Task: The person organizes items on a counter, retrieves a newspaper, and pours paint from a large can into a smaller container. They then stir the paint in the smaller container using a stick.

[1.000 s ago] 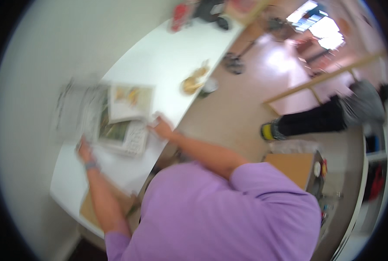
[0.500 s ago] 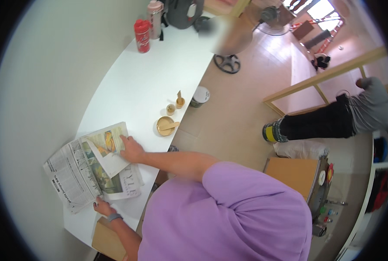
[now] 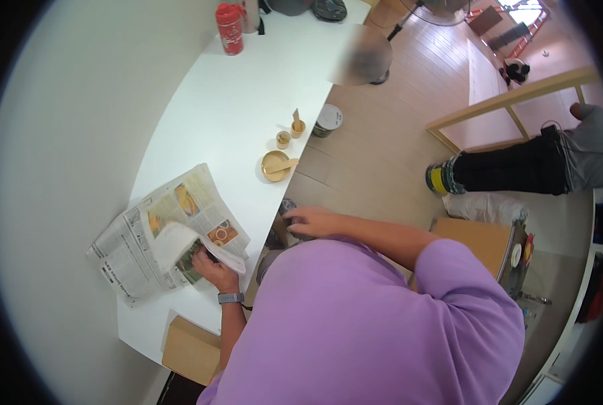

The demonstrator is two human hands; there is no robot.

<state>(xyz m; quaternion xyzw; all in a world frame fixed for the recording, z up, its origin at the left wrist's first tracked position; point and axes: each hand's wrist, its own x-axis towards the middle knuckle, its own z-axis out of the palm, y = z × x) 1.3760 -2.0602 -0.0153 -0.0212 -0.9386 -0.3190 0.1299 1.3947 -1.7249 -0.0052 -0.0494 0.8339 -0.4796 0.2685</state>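
A spread newspaper [image 3: 129,253] lies on the white table, one sheet curled up and folded over its middle. My left hand [image 3: 212,268], with a grey watch on the wrist, is at the curled sheet near the table's front edge. Its fingers close on the paper and are partly hidden by it. My right hand [image 3: 306,221] is off the paper, in the air past the table edge, fingers loosely apart and holding nothing. Nearest to it on the table is a shallow round gold dish [image 3: 275,166] with a flat wooden stick across it.
Two small cups, one [image 3: 297,128] with a stick, stand past the dish. A red bottle [image 3: 230,30] is at the far wall side. A cardboard box [image 3: 192,351] sits at the near end. A lidded bucket [image 3: 328,119] stands on the floor. Another person [image 3: 517,165] is at right.
My right hand has left the newspaper and swung right, beyond the table edge. My left hand has moved right and farther along the paper, where the sheet is now folded over. My view has shifted.
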